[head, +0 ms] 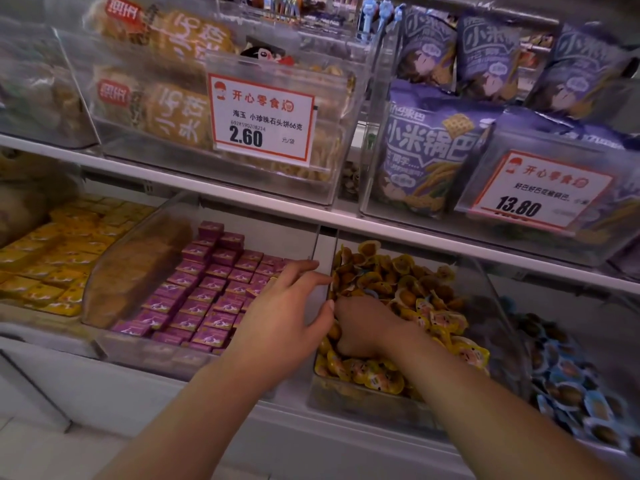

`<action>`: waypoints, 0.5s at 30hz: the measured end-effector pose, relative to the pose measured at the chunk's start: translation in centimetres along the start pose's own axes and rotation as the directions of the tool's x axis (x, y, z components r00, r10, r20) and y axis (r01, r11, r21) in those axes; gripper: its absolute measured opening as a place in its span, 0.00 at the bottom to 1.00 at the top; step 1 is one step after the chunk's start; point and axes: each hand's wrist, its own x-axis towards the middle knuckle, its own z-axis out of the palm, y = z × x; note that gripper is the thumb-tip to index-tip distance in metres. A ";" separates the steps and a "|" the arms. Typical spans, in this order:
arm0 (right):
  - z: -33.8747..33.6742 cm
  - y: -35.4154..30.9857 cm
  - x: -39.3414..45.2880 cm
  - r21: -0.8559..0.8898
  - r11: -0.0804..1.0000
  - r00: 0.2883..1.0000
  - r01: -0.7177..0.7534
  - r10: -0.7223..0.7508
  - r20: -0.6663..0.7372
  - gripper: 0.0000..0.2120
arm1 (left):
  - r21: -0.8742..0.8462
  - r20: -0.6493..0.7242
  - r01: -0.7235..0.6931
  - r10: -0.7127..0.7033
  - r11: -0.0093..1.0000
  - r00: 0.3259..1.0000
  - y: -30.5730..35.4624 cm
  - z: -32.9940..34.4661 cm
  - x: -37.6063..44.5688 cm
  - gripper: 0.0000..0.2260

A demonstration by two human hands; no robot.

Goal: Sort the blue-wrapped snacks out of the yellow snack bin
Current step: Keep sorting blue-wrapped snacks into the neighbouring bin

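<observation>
The clear plastic bin of yellow-wrapped round snacks (408, 292) sits on the lower shelf, at about 5 o'clock from the centre of the view, and the right hand (363, 327) is buried in it, palm down near the bin's left wall, its fingers sunk among the wrappers so that I cannot tell whether they are closed on anything. One small blue-wrapped snack (371, 293) peeks out of the yellow pile just at 12 o'clock from that hand, touching the wrappers around it. The left hand (287, 306) hovers at 9 o'clock from the right one, fingers straight and spread apart, fingertips reaching the clear dividing wall between bins, the thumb tip just beside the right hand; it holds nothing. Under it lies the clear bin of small purple square packets (194, 292), stacked in rows, and further toward 9 o'clock a bin of small yellow square packets (62, 251). At 3 o'clock from the yellow snack bin, a neighbouring bin of blue-wrapped round snacks (571, 379) holds the matching blue ones. On the upper shelf stand purple snack bags (426, 157) and two white price tags with red borders (261, 119).
</observation>
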 end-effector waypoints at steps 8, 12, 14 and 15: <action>-0.5 1.1 -0.5 0.274 0.960 0.997 0.063 -0.052 -0.050 0.12 | -0.025 0.002 -0.012 0.012 1.000 1.000 -0.1 -0.2 0.0 0.16; -1.7 2.0 -2.0 0.547 0.835 0.981 0.057 0.054 -0.186 0.08 | 0.056 -0.016 -0.008 0.009 0.998 1.000 0.6 -0.4 0.1 0.15; -2.4 2.7 -3.2 0.661 0.746 0.954 0.085 0.131 -0.271 0.08 | 0.135 -0.096 -0.079 0.093 0.988 0.991 1.7 -0.4 0.0 0.15; -2.8 3.1 -4.0 0.709 0.697 0.938 0.111 0.163 -0.307 0.06 | 0.139 -0.133 -0.127 0.145 0.982 0.980 2.5 -0.1 -0.1 0.14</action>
